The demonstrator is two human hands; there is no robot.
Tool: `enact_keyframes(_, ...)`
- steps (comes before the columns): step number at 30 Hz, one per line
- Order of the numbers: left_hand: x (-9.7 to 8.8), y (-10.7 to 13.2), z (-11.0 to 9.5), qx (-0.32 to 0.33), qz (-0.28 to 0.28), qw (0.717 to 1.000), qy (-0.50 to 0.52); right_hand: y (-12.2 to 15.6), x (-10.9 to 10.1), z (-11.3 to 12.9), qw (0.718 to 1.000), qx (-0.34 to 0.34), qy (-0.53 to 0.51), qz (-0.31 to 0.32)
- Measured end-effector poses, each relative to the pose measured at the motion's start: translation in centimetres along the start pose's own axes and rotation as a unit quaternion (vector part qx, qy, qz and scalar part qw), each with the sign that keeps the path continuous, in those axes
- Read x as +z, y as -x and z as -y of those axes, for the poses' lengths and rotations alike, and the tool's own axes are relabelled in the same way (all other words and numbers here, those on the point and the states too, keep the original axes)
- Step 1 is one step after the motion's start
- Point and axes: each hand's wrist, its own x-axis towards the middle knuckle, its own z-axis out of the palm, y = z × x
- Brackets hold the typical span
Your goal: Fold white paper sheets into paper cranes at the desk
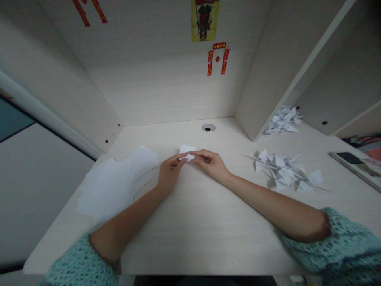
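My left hand (171, 172) and my right hand (210, 163) meet near the middle of the pale wood-grain desk (184, 242). Their fingertips pinch a small folded piece of white paper (187, 152) from both sides, and part of it is hidden by my fingers. Beside my left hand lies a loose pile of white paper sheets (116, 178), with my left forearm crossing its near corner. To the right of my right hand is a heap of white folded paper cranes (282, 171).
A second heap of paper cranes (282, 121) lies against the right partition. A cable grommet (208, 127) is set in the desk near the back wall. A dark phone on a tray-like object (349, 159) lies at the right edge. Low partitions surround the desk.
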Motion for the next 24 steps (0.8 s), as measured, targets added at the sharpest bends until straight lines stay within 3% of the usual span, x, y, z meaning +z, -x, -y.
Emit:
enact_keyframes(9,0.23,0.41,-0.47,-0.025,0.008,1.0,-0.015,-0.15,0.1,-0.53,0.999,0.027,-0.021,-0.041)
enact_keyframes(18,0.19,-0.25,0.13,-0.034,0.008,0.996,0.08,0.21,0.06,0.27,0.996,0.007,-0.005,-0.085)
enact_keyframes(24,-0.06,-0.4,0.23,-0.03,-0.017,0.995,0.094,0.05,0.06,-0.04,0.998,0.011,-0.026,-0.055)
